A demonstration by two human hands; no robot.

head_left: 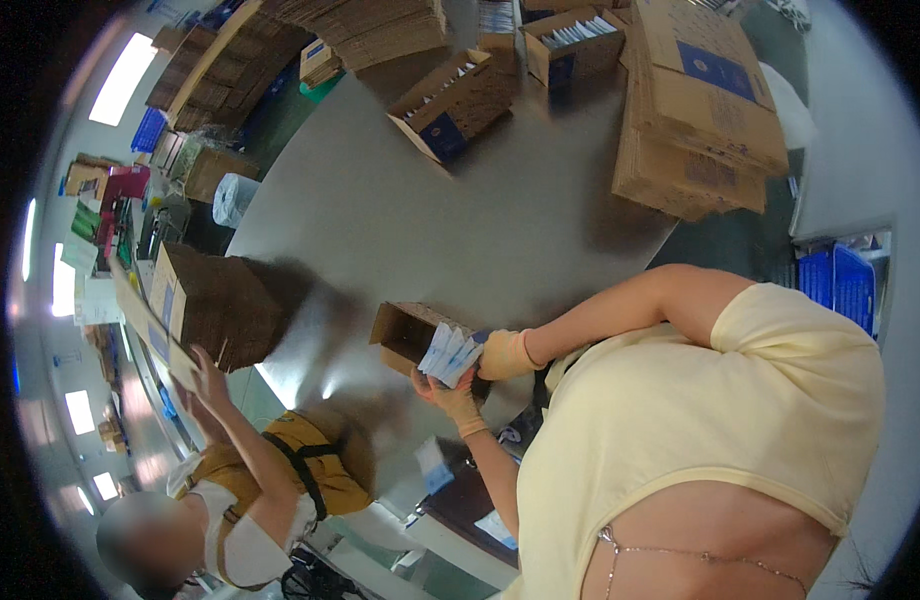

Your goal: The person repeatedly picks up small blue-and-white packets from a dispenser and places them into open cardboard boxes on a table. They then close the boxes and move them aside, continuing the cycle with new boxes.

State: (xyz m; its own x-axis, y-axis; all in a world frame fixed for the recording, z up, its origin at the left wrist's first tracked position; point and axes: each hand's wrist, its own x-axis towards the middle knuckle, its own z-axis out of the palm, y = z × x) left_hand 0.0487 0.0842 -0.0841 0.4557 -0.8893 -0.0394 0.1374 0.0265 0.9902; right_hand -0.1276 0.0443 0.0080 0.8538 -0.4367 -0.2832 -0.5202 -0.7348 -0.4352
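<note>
Left hand (458, 402) first, in the head view: it comes up from below the packets, its forearm rising steeply from the lower edge, and the gloved fingers curl part-way around the near end of a fanned bunch of white packets (446, 355) with pale blue marks. It has hold of that bunch, with the thumb side and fingertips showing at either side of it. The right hand (510, 356), also in a pale tan glove, lies on the packets' right side; its forearm (590, 318) slants in from the upper right, the elbow bent and carried out to the side. Its fingers are mostly hidden, so how tightly they close, and whether on packets or box, cannot be told. The two hands are close together, nearly meeting at the bunch.

The packets sit tilted at the right part of an open cardboard box (395, 327), which stands at the near edge of a grey metal table (370, 220); the left part of the box shows a dark interior. Farther across the table stands a packed box (470, 105), with a tall stack of flattened cartons (700, 120) to its right. At lower left, well apart from the person's hands, a co-worker (255, 535) raises a cardboard sheet (145, 310) beside another carton stack (225, 305).
</note>
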